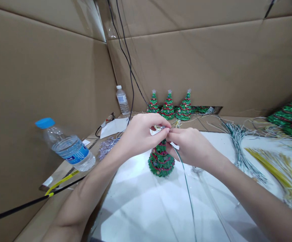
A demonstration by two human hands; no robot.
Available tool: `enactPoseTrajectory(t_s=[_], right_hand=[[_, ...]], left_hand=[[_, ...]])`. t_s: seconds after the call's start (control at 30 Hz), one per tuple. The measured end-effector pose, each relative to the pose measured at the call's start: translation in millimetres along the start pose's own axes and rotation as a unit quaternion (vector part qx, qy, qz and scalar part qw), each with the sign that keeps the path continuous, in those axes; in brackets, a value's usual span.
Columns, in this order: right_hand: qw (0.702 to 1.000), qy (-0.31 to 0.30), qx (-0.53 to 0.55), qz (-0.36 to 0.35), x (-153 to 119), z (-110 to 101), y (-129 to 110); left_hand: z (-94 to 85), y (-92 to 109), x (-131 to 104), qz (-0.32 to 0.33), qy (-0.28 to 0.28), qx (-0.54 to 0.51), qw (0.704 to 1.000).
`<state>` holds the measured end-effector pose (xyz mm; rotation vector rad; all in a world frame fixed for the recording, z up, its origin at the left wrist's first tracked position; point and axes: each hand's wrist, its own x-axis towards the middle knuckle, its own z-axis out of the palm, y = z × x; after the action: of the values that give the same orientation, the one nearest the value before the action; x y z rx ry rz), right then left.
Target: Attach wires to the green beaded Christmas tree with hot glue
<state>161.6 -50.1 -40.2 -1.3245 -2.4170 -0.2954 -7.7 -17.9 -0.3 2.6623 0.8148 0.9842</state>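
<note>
A small green miniature Christmas tree (161, 161) with red garlands stands upright on the white tabletop, its upper part hidden by my hands. My left hand (146, 134) is closed in a pinch at the treetop, thumb and index finger together; what lies between them is too small to make out. Right beside it, my right hand (186, 143) pinches too, its fingertips meeting those of the left. From under the right hand a green and white wire (186, 178) hangs down across the table toward me. Some thin pale wires show behind the fingertips.
Three finished-looking trees (168, 107) stand at the back. Bundles of green-white wires (238, 141) and yellow wires (278, 166) lie at right, near more trees (290, 117). Water bottles (72, 149) and silvery tinsel pieces (107, 148) are at left. Cardboard walls (60, 67) enclose the table.
</note>
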Motion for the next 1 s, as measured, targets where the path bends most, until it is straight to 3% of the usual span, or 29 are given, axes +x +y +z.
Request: enactPoseTrajectory(t_s=[0.47,0.77,1.0], right_hand=[[0.998,0.000,-0.050,-0.023,1.7,4.3,-0.9],[0.998,0.054,0.026,-0.027,0.6,4.8,3.7],[0.998,0.037,0.046,-0.036,0.5,6.7,7.4]], left_hand=[[0.3,-0.9,-0.8,0.001,-0.003,-0.005,1.000],[-0.5,-0.3,-1.0,0.002,-0.004,-0.010,1.000],[0.0,-0.7,-0.8,0.000,0.000,-0.007,1.000]])
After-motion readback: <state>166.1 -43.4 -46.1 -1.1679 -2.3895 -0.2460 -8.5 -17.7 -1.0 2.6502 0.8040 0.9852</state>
